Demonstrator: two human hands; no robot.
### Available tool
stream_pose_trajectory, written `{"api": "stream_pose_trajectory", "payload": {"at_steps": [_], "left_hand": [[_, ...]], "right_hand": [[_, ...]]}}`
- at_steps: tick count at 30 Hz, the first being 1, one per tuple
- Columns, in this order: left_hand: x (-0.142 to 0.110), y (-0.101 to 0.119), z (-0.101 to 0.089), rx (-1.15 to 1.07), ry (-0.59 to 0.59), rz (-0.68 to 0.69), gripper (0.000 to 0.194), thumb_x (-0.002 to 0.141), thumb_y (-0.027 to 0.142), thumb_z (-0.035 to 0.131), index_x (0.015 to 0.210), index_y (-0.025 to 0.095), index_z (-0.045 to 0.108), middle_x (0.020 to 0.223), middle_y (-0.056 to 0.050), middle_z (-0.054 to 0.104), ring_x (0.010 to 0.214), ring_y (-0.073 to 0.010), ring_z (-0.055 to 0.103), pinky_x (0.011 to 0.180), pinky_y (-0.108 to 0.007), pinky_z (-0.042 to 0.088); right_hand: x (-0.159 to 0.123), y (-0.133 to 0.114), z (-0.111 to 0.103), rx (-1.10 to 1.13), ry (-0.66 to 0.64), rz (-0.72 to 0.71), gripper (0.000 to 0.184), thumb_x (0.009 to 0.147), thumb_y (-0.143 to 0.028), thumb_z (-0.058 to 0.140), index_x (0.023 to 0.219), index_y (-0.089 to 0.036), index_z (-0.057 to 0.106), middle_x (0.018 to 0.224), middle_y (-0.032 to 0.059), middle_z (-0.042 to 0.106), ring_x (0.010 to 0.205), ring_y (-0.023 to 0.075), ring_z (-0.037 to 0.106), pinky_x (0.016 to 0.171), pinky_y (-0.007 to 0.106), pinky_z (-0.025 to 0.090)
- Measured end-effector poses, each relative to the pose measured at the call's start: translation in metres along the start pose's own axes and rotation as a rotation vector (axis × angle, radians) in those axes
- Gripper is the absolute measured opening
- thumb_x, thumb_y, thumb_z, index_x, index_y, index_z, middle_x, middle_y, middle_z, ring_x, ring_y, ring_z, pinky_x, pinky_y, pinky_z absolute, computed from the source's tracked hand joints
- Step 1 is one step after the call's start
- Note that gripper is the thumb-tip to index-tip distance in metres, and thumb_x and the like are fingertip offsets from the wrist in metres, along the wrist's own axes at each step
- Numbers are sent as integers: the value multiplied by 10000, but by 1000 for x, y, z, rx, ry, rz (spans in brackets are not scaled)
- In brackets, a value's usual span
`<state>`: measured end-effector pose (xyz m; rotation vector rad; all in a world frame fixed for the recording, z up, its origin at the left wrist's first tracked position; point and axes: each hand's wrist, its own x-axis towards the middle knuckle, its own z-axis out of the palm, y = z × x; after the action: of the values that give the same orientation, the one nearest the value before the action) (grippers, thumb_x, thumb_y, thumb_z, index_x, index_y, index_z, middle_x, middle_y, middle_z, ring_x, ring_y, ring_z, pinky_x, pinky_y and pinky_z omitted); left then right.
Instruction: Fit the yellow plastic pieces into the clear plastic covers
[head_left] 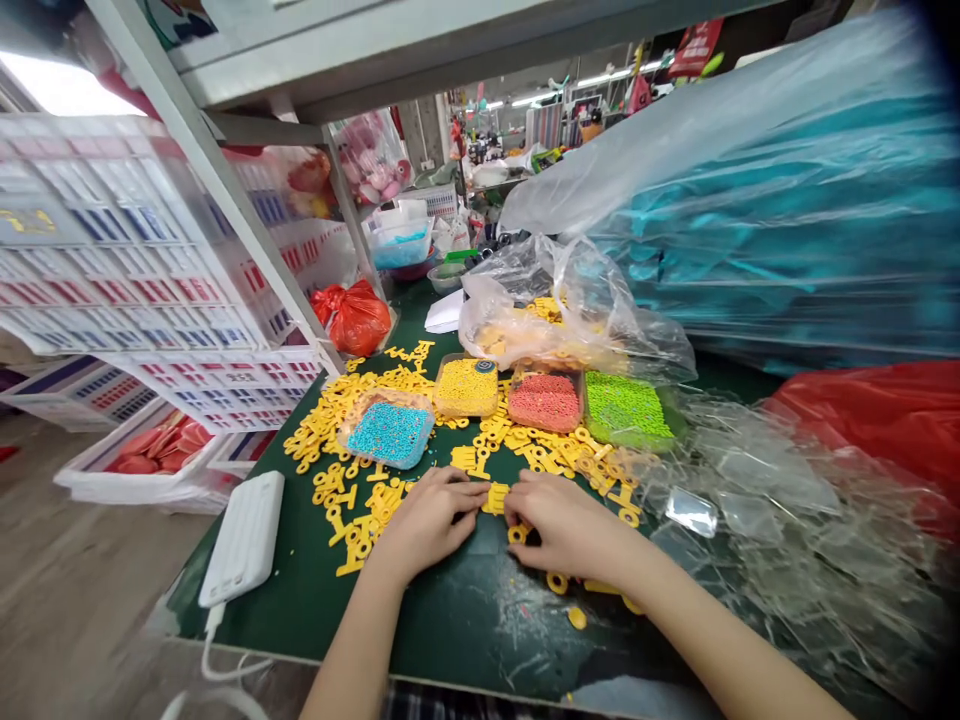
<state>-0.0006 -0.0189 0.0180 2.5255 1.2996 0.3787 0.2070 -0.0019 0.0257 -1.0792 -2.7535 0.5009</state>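
**Left hand (433, 512) and right hand (559, 520) at a yellow ridged piece (495, 497)**

In the head view, the yellow ridged piece lies near the middle of the frame, on a dark green counter (442, 625). The left hand's fingertips reach its left edge; the right hand's curled fingers are at its right edge. Each grip is partly bent, thumb apart from the fingers — whether either one has hold of the piece, I cannot tell.

Loose yellow pieces (322, 430), many with ring ends, spread left of centre and behind the hands. Four shallow trays (410, 460) run across the centre — blue beads (388, 432), yellow beads (466, 387), coral-red beads (545, 402) and green beads (628, 405), left to right. A clear bag (510, 330) with yellow contents sits just beyond them. At lower left lies a white device (244, 540) with a cable (214, 622); crumpled clear plastic (795, 550) covers the lower right.
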Motion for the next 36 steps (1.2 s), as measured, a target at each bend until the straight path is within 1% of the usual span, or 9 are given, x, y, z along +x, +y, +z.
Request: {"api": "stream_pose_trajectory", "payload": {"at_steps": [4,7,9,12,14,17,21,27,36], "left_hand": [[-6,6,-13,-33,38,11,314,832,96,586,1046,268,738,1068,-4,744,932,-224,589,836,-396,517],[-6,-3,-30,-18,224,20,263,873,170,572,1055,271,733,1061,-11,746,909,-223,586,821,-406,517],[-5,-19,-46,46,336,-62,247,902,239,545,1065,256,730,1075,-32,741,906,-235,598,824,-436,514],[-4,-51,-75,137,381,-261,293,913,320,506,1085,221,722,1098,-60,732,978,-262,623,871,-448,500],[-2,-70,-92,189,339,-386,329,914,343,474,1094,211,715,1147,-66,713,1044,-267,628,904,-416,487],[4,-87,-108,310,119,-556,343,900,350,450,1058,213,721,1112,-70,724,1008,-265,658,823,-346,498],[12,-95,-105,390,-110,-582,240,819,322,537,886,233,749,931,-52,757,879,-257,686,726,-301,484],[17,-103,-88,455,-164,-552,204,682,315,683,861,240,745,992,-70,740,1013,-301,637,817,-338,465],[24,-96,-87,485,-131,-526,98,764,275,659,731,221,735,906,-73,741,971,-312,639,856,-399,430]], "right_hand": [[-1,16,-2,-140,144,85,95,778,-194,665,864,-174,631,842,75,649,878,251,582,710,337,409],[-1,17,0,-118,180,20,241,757,-276,730,959,-197,625,919,69,640,910,255,578,739,355,439],[-1,15,4,-112,166,6,256,738,-310,764,932,-204,634,920,63,632,912,258,577,749,363,452],[2,14,8,-128,164,1,223,740,-319,772,884,-201,650,920,70,626,919,265,572,751,371,460],[4,14,11,-131,174,-13,196,753,-318,764,862,-197,655,922,74,623,920,266,569,751,380,462],[5,12,15,-125,208,-53,170,765,-311,757,836,-198,652,920,70,617,916,259,567,762,387,460],[6,6,21,-103,269,-85,283,735,-403,778,887,-203,648,905,61,612,887,257,562,749,391,456],[10,4,31,-128,313,-91,340,729,-453,770,920,-204,641,905,65,603,868,260,558,739,388,450],[10,3,29,-90,301,-82,330,702,-414,804,897,-190,660,903,62,608,857,254,567,736,387,463]]}}
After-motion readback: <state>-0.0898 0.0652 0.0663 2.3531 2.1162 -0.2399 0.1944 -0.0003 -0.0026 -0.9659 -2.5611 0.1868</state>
